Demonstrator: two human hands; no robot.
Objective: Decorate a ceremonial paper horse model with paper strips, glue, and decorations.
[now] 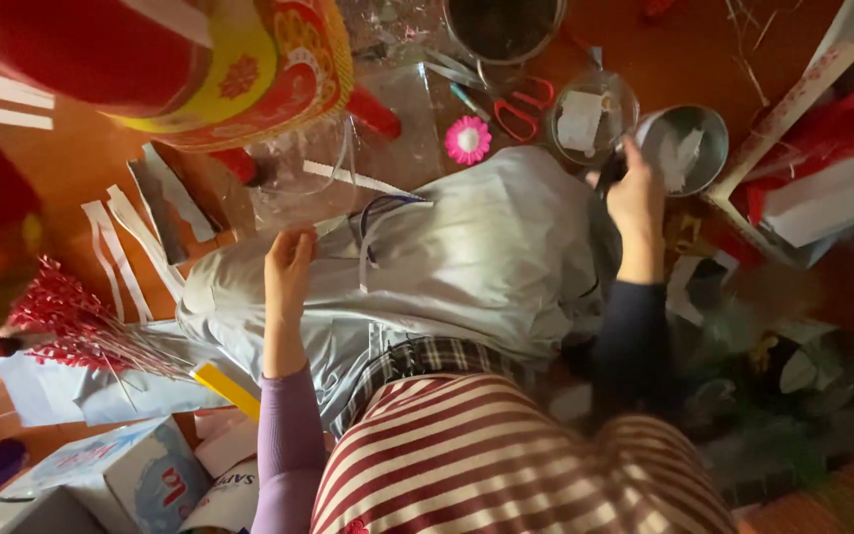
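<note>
A pale grey-blue cloth (486, 257) is spread over my lap, above my red-and-white striped top. My left hand (287, 272), in a lilac sleeve, lies flat on the cloth's left edge, its fingertips at a clear plastic sheet (308, 168). My right hand (637, 203), in a dark sleeve, reaches past the cloth's far right corner. Its curled fingers are at the rim of a steel bowl (709, 133) with paper scraps inside. Something dark shows beside the thumb; whether the hand holds it is unclear.
A glass bowl (593, 119) with paper, red-handled scissors (521, 111), a pink paper flower (468, 139) and a dark pot (504, 25) lie beyond the cloth. Red sprigs (71, 321), white paper strips (116, 247) and a tissue box (121, 475) are left; a white tray (822, 203) is right.
</note>
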